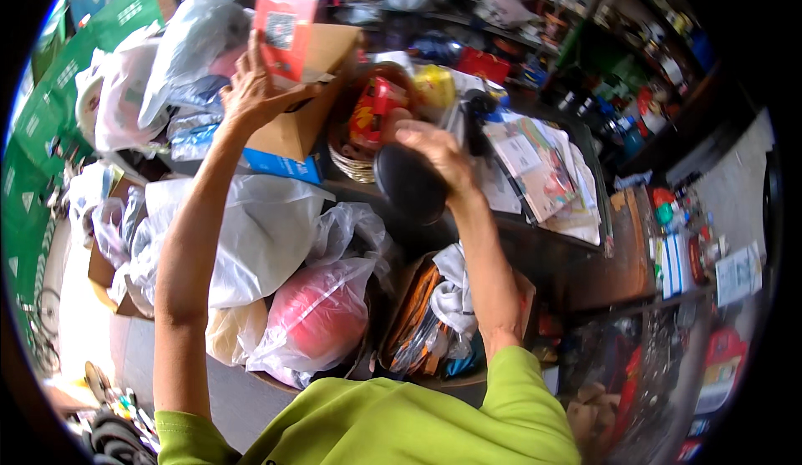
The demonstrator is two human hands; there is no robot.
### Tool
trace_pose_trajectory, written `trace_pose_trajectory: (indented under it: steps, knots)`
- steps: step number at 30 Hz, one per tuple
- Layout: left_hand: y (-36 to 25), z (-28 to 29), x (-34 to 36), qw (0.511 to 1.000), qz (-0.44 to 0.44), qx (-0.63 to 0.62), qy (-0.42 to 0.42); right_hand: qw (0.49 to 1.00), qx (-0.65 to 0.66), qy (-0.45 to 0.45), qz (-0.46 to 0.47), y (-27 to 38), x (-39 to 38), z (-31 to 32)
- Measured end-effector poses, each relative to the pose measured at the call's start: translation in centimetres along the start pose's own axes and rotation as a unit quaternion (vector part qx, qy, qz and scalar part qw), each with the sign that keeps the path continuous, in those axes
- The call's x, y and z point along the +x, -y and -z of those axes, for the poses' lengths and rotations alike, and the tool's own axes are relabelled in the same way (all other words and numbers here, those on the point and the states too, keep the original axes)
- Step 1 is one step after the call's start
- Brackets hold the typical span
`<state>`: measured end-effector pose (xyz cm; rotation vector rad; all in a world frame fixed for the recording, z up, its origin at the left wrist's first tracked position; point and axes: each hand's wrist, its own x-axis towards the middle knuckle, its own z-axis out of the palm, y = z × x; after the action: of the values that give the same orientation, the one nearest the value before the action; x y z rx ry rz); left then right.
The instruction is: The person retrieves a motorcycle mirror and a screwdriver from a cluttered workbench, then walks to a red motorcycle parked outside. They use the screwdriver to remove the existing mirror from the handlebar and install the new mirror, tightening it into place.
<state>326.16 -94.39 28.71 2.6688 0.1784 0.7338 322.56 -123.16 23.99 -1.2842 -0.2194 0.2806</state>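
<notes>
My left hand (257, 89) is at the upper left with its fingers spread and thumb stretched out. It touches the edge of a red and white card (284, 30) with a square code, which stands against an open brown cardboard box (334, 51). My right hand (439, 154), slightly blurred, is closed around a black rounded object (409, 182) whose exact kind I cannot make out. Just beyond it, a wicker basket (355, 164) holds a red packet (373, 110). A yellow packet (434, 87) lies to the basket's right.
Papers and a notebook (530, 168) cover the desk's right side. Nearer me are a box with a pink bundle in clear plastic (322, 306) and a carton of folded bags and grey cloth (451, 298). Stuffed plastic bags (196, 43) crowd the left; crowded shelves (501, 5) line the back.
</notes>
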Motion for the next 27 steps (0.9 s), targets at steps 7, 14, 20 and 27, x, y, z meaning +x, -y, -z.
trace_pose_trajectory:
  steps: [7,14,20,27]
  knots:
    - [0.2,2.5,-4.6,0.968,-0.035,-0.095,-0.232,0.991,-0.003,-0.113,0.076,-4.4,-8.5,0.4]
    - [-10.0,-1.7,-26.8,0.679,0.208,-0.665,0.231,0.958,-0.058,-0.276,0.048,-8.8,-14.7,-1.3]
    - [-10.2,-5.8,-31.5,0.467,0.418,-0.735,0.259,0.931,-0.225,-0.280,0.067,-8.4,-16.9,3.3]
    - [-6.4,-7.0,-34.2,0.379,0.441,-0.765,0.278,0.869,-0.058,-0.484,-0.086,-4.2,-12.5,21.4]
